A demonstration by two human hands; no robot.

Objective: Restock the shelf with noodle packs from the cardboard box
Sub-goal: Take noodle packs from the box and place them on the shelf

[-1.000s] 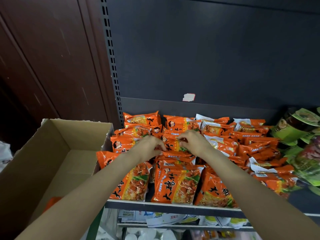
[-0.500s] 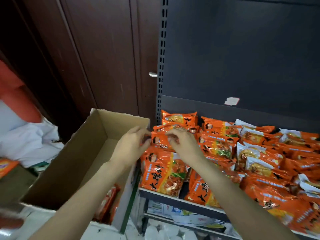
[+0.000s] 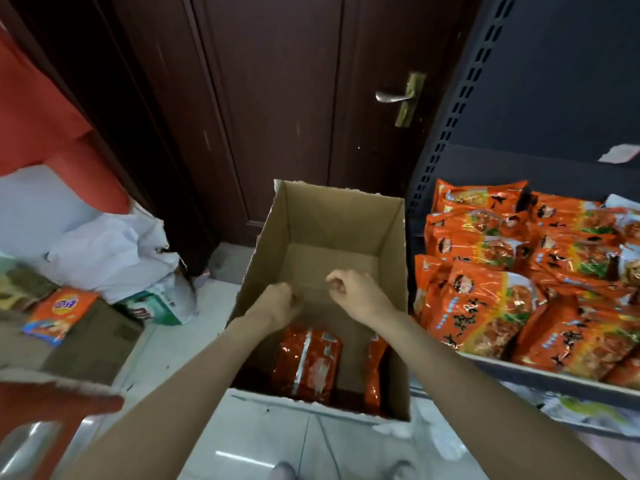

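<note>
Two orange crinkly plastic noodle packs (image 3: 306, 363) stood on edge at the near end of the open brown cardboard box (image 3: 393, 251), in the lower centre of the frame, a second slimmer one (image 3: 374, 370) to its right. Many more packs lay piled on the dark metal shelf (image 3: 540, 377) at the right edge. Such packs probably weigh little, with slick film that crackles and a brittle noodle block inside, so a broad hold across the flat faces or by the sealed top edge would suit better than a hard squeeze. Both forearms reached forward over the box. The left hand (image 3: 282, 303) and the right hand (image 3: 356, 292) hovered above the box interior, near each other, fingers curled loosely and holding nothing, above the packs and not touching them.
</note>
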